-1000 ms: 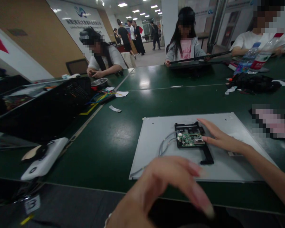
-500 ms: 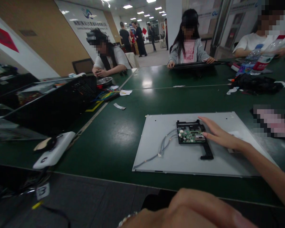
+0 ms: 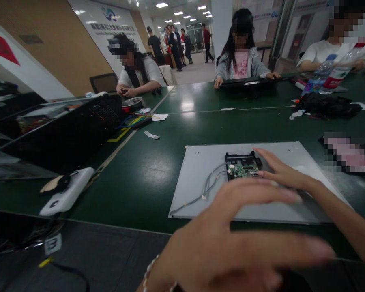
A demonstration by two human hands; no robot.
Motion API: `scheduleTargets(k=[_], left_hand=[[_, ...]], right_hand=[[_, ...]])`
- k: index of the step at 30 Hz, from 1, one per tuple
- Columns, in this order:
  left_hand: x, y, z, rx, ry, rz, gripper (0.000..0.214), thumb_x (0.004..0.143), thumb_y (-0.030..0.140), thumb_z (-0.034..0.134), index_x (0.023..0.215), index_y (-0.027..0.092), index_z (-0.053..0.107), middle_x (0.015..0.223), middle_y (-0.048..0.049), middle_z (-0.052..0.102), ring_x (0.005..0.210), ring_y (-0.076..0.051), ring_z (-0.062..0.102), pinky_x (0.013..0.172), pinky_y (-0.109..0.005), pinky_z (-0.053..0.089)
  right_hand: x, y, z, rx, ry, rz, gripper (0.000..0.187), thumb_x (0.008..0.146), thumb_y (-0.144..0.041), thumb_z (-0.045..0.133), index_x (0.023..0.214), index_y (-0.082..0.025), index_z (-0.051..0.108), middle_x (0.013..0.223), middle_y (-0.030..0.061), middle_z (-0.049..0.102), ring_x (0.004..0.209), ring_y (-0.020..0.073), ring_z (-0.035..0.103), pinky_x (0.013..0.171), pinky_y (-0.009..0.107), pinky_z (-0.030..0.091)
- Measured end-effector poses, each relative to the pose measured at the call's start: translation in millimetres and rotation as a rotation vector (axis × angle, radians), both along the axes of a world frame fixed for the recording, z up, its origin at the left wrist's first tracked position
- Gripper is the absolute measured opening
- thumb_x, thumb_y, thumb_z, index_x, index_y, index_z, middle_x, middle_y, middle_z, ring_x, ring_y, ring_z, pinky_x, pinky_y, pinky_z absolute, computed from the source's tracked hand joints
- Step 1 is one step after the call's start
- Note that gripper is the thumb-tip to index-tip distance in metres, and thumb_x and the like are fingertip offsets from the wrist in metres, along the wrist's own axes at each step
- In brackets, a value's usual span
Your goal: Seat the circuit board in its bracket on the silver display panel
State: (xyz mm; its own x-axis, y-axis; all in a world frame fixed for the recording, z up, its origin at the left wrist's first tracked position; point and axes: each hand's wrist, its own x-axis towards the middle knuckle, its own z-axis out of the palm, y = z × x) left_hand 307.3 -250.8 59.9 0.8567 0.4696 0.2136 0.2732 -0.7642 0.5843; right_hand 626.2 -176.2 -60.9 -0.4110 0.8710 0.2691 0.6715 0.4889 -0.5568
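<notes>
A pale grey flat panel point(image 3: 197, 162) lies on the green table. On it sits a black plastic bracket point(image 3: 237, 155) carrying a green circuit board point(image 3: 241, 171), with thin grey cables point(image 3: 206, 188) running off to the left. My right hand point(image 3: 281, 172) rests at the bracket's right side, fingers stretched out and thumb at the board's edge. Close to the camera, my left hand point(image 3: 209, 227), blurred and wearing a bracelet point(image 3: 149, 271), is raised over the panel's front edge. Its fingers are apart, nothing shows in them, and it hides the bracket's lower part.
A white device point(image 3: 68, 192) lies near the table's left front edge, beside a large black casing point(image 3: 69, 138). Bottles point(image 3: 337, 75), black crumpled material point(image 3: 327, 106) and a blurred pink item point(image 3: 349, 153) are at the right. Several people sit across the table.
My left hand has risen from the bottom edge toward the panel, its fingers spreading. My right hand stays beside the bracket. The view has shifted slightly.
</notes>
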Motion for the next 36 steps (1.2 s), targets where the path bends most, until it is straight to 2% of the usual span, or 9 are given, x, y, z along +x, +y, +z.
scheduleTargets(k=[2,4,7,10,12,15,19,24,36], left_hand=[[11,40,3.4,-0.001,0.033,-0.007,0.073,0.090,0.055,0.052,0.153,0.030,0.025,0.155,-0.0063,0.033,0.146,-0.031,0.024,0.120,-0.049,0.024],[20,82,-2.3,-0.013,0.124,0.014,0.076,0.091,0.054,0.051,0.155,0.025,0.019,0.160,-0.0094,0.024,0.147,-0.031,0.020,0.120,-0.049,0.021],[26,132,-28.1,-0.071,0.271,0.132,0.106,0.079,0.063,0.062,0.156,0.014,0.007,0.162,-0.0190,0.012,0.148,-0.036,0.014,0.120,-0.052,0.017],[26,156,-59.0,-0.140,0.348,0.088,0.122,0.069,0.071,0.066,0.156,0.014,0.003,0.161,-0.0219,0.011,0.148,-0.039,0.013,0.118,-0.057,0.016],[24,160,-73.5,-0.143,0.341,0.062,0.126,0.066,0.072,0.068,0.157,0.016,0.001,0.161,-0.0225,0.013,0.148,-0.040,0.012,0.118,-0.060,0.011],[21,162,-82.3,-0.134,0.320,0.053,0.131,0.063,0.072,0.070,0.157,0.016,-0.002,0.161,-0.0235,0.012,0.148,-0.041,0.009,0.118,-0.061,0.005],[16,171,-80.3,-0.143,0.354,0.004,0.129,0.066,0.071,0.069,0.157,0.018,-0.007,0.161,-0.0227,0.010,0.149,-0.040,0.007,0.118,-0.063,0.005],[14,181,-79.1,-0.159,0.367,0.024,0.131,0.063,0.067,0.072,0.157,0.016,-0.004,0.161,-0.0226,0.009,0.148,-0.042,0.007,0.118,-0.063,0.005],[11,168,-83.6,-0.093,0.292,0.052,0.124,0.070,0.066,0.069,0.157,0.018,-0.004,0.161,-0.0216,0.012,0.149,-0.038,0.011,0.119,-0.059,0.005]], right_hand=[[-2,-1,3.1,0.007,-0.014,0.009,0.080,0.089,-0.061,0.049,0.156,-0.035,0.013,0.157,0.0093,0.034,0.141,0.0375,0.036,0.112,0.063,0.031],[-4,-2,4.9,0.003,-0.037,0.001,0.083,0.087,-0.062,0.053,0.155,-0.033,0.016,0.156,0.0110,0.035,0.141,0.0383,0.036,0.112,0.064,0.032],[-6,-3,5.4,-0.016,-0.074,-0.019,0.084,0.086,-0.059,0.057,0.155,-0.031,0.018,0.157,0.0122,0.033,0.142,0.0372,0.033,0.113,0.062,0.031],[-8,-4,5.1,-0.016,-0.095,-0.026,0.085,0.086,-0.055,0.059,0.155,-0.032,0.017,0.157,0.0114,0.032,0.143,0.0368,0.032,0.113,0.062,0.030],[-10,-4,5.2,-0.011,-0.103,-0.029,0.086,0.085,-0.054,0.060,0.155,-0.032,0.016,0.157,0.0115,0.033,0.143,0.0372,0.031,0.113,0.062,0.031],[-12,-3,5.3,-0.001,-0.107,-0.037,0.088,0.085,-0.053,0.061,0.155,-0.031,0.014,0.155,0.0125,0.036,0.141,0.0381,0.034,0.112,0.063,0.032],[-16,1,4.9,0.018,-0.101,-0.030,0.089,0.085,-0.054,0.061,0.155,-0.033,0.011,0.152,0.0125,0.039,0.138,0.0384,0.038,0.110,0.065,0.033],[-22,5,7.3,0.018,-0.108,-0.052,0.088,0.084,-0.055,0.060,0.155,-0.032,0.013,0.152,0.0127,0.039,0.138,0.0382,0.038,0.111,0.064,0.031],[-18,1,10.9,-0.038,-0.103,-0.051,0.091,0.083,-0.056,0.062,0.156,-0.032,0.013,0.154,0.0114,0.036,0.139,0.0378,0.037,0.111,0.062,0.034]])
